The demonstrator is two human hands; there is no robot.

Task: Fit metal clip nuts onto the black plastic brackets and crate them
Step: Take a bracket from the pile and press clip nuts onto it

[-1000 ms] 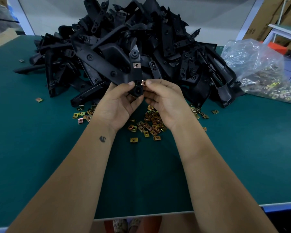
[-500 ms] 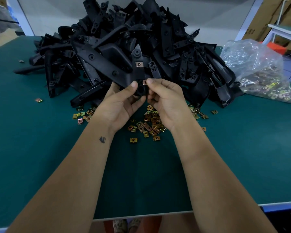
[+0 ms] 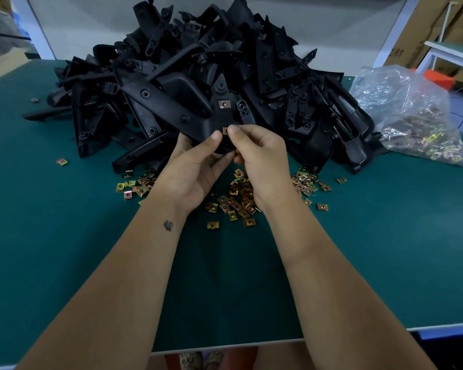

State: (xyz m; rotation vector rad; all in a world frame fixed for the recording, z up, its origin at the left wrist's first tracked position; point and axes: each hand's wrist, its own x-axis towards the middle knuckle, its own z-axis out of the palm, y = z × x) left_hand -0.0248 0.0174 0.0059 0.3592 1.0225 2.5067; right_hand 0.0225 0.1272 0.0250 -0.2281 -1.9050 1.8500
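Both hands are up over the green mat, working one black plastic bracket [image 3: 221, 113] in front of the big heap. The left hand [image 3: 191, 169] grips the bracket's lower end, thumb curled over the front, fingers wrapped behind. The right hand [image 3: 261, 158] pinches a small coppery clip nut [image 3: 225, 130] between thumb and forefinger, pressed right against the bracket's lower edge; how far it sits on the plastic I cannot tell, the fingertips cover it. Higher on the same bracket, a second clip nut [image 3: 224, 104] is already seated, a square metal tab with a dark hole, just below a round moulded boss.

Behind, the pile of brackets [image 3: 198, 76] rises matte and angular: long flat arms with screw holes, curved handle-like shapes, pointed tips, all tangled. Below the hands, loose clip nuts [image 3: 238, 201] lie scattered on the table [image 3: 64, 249], small folded squares in shiny brass, gold and copper tones. One stray nut [image 3: 62, 162] lies apart to the left. At the right, a crinkled clear plastic bag [image 3: 412, 116] slumps on the mat, glinting with more metal pieces inside. Cardboard boxes [image 3: 425, 28] stand beyond the table.
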